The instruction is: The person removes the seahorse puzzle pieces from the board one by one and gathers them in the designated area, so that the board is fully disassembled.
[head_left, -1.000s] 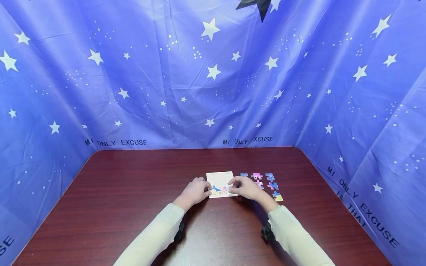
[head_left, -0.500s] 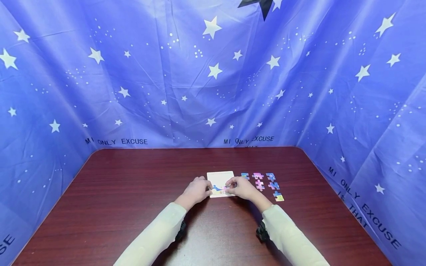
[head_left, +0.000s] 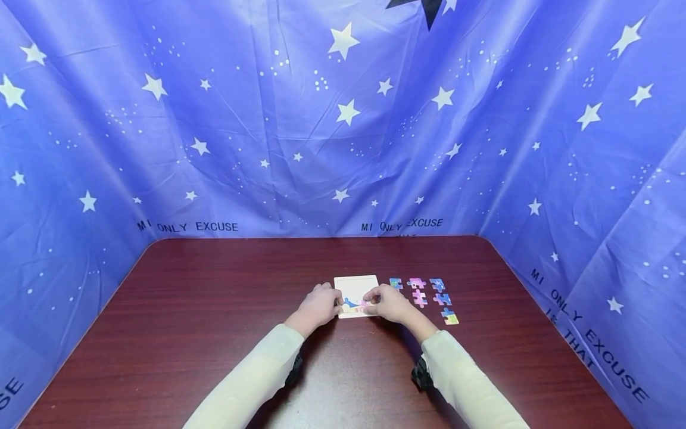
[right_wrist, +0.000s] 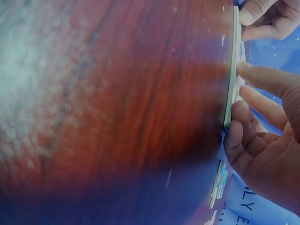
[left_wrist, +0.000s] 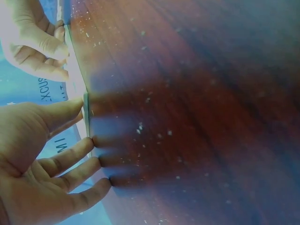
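A small white puzzle tray (head_left: pixel 355 286) lies on the table, with blue, yellow and pink jigsaw pieces (head_left: pixel 351 304) along its near side. My left hand (head_left: pixel 316 306) holds the tray's left edge between thumb and forefinger; its other fingers (left_wrist: pixel 77 173) spread down to the tabletop. Over the tray's near right part, my right hand (head_left: pixel 391 304) pinches a small pink puzzle piece (head_left: pixel 365 302) low against the board, mostly covered by the fingertips. In the right wrist view the curled lower fingers of my right hand (right_wrist: pixel 267 140) rest by the tray's edge (right_wrist: pixel 231 79).
Several loose jigsaw pieces lie in rough columns right of the tray, among them a pink one (head_left: pixel 416 283), a blue one (head_left: pixel 437 285) and a blue and yellow one (head_left: pixel 450 316). The dark red wooden table (head_left: pixel 214 280) meets a blue star-printed curtain (head_left: pixel 300 119) behind.
My right hand has shifted slightly left across the near part of the tray, its fingertips now covering more of the pink area. My left hand stays at the tray's left edge.
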The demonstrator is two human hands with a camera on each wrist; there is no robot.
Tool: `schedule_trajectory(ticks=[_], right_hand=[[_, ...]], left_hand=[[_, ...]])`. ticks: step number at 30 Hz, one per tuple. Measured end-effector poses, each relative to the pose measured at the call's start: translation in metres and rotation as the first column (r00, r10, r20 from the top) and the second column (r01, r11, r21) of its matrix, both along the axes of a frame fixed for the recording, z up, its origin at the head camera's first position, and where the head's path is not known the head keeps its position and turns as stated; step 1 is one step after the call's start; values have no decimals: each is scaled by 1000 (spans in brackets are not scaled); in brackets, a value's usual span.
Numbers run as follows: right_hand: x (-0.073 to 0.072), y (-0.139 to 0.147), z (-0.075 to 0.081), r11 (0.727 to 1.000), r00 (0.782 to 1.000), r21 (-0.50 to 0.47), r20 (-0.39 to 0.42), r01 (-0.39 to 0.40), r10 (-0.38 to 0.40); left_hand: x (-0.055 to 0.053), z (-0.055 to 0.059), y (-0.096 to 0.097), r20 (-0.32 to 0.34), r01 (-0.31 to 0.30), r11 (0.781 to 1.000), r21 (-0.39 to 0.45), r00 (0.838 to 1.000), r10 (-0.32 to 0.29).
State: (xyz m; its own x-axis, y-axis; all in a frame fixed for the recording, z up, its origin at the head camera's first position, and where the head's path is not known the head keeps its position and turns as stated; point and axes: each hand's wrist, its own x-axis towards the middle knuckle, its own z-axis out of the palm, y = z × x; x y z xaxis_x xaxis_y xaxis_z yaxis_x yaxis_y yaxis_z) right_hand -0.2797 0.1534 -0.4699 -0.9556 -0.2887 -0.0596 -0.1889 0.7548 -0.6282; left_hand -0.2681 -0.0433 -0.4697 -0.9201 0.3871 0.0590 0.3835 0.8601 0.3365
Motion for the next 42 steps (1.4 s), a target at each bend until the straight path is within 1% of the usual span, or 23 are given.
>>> schedule_trajectory(ticks=[4,7,15,25,30,36,42], right_hand=[[0,0,0,1000,1000,-13,-1,-6,6],[1,0,0,1000,1000,-19,-12,-14,14],[0,0,2,1000,1000,-17,-15,-1,0],[2,2,2,999,997,0,-70,-39,39],[2,1,2,999,995,8,-92,-45,45],[2,2,2,998,994,14,-98,-56,57],[3,3,4,995,984,37,-150,-90,94]], left_hand=[[-1,2,1,22,-1,1000,-7,1000,1],[-1,2,1,26,3,1000,-15,1000,-3],[-4,2,2,3,23,999,-23,1000,-23],[-3,3,2,-10,40,999,-22,999,-41],[-3,4,2,3,25,999,-26,1000,-25],[-4,1,4,10,19,999,-41,1000,-18],[-4,3,5,8,10,999,-44,1000,-10]])
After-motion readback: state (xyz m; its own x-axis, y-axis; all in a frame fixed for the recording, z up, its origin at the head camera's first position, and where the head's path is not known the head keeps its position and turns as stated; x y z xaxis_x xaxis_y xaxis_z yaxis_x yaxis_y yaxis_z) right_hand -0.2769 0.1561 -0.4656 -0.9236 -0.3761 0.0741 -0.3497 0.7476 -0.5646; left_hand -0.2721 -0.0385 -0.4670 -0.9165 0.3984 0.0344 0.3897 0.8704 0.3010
